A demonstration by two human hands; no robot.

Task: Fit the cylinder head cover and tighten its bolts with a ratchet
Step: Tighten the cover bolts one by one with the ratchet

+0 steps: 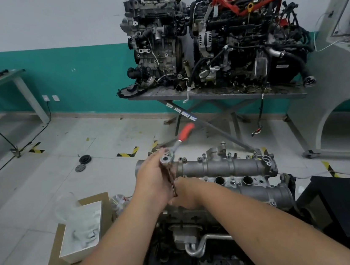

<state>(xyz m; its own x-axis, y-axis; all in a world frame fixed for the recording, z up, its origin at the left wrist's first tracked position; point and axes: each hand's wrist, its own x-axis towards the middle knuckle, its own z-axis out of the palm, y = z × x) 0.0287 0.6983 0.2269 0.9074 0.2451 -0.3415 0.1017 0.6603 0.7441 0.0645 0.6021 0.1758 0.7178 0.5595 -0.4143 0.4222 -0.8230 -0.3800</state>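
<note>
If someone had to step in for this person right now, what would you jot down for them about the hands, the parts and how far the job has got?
Left hand: holds the ratchet by its head end, red handle pointing up and away, over the left end of the cylinder head cover.
Right hand: low beside the left one at the same end of the cover; its grip is hidden, so I cannot tell what it holds.
Cover: already sitting on the engine.
Bolts: several stand along the cover's far edge; how tight they are cannot be told.
Left to do: work round the bolts with the ratchet.
</note>
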